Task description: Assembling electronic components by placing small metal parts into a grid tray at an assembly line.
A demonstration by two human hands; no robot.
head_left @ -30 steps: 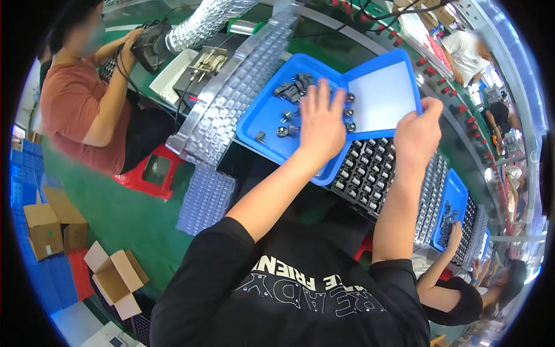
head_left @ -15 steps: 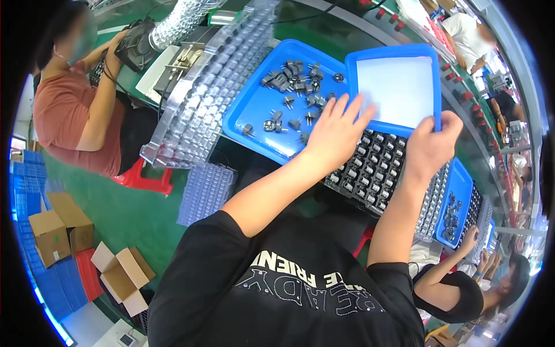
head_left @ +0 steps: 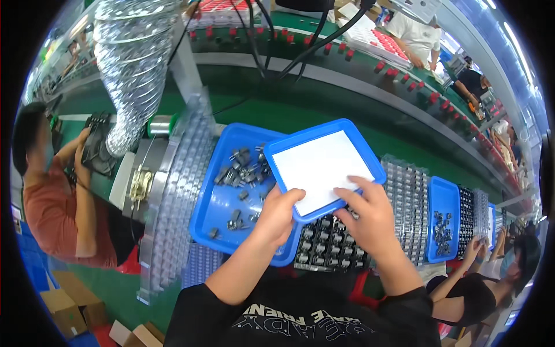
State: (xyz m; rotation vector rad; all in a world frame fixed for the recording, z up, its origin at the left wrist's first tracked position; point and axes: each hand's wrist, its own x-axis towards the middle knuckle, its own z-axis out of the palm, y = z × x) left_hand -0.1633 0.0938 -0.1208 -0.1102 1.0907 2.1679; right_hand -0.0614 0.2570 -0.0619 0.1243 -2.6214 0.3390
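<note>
A small blue tray [head_left: 363,151] lined with a white sheet [head_left: 315,168] sits tilted, overlapping the right side of a larger blue tray [head_left: 203,213]. My left hand [head_left: 276,218] grips the small tray's near left edge, its thumb over the rim and its other fingers hidden underneath. At the near right edge is my right hand [head_left: 370,220], with fingers apart and their tips over the sheet; nothing shows between them. Grey and black plug-like parts [head_left: 243,173] with metal pins lie scattered in the larger tray.
A black tray [head_left: 324,246] of rowed parts lies below my hands. Clear plastic trays [head_left: 185,156] are stacked at left, and filled trays [head_left: 404,202] at right. Co-workers sit on both sides. A foil duct [head_left: 130,69] hangs at upper left; cables [head_left: 263,46] hang ahead.
My left hand has moved from above the plug parts to the small tray's left edge. My right hand has released its corner grip. The whole view has turned.
</note>
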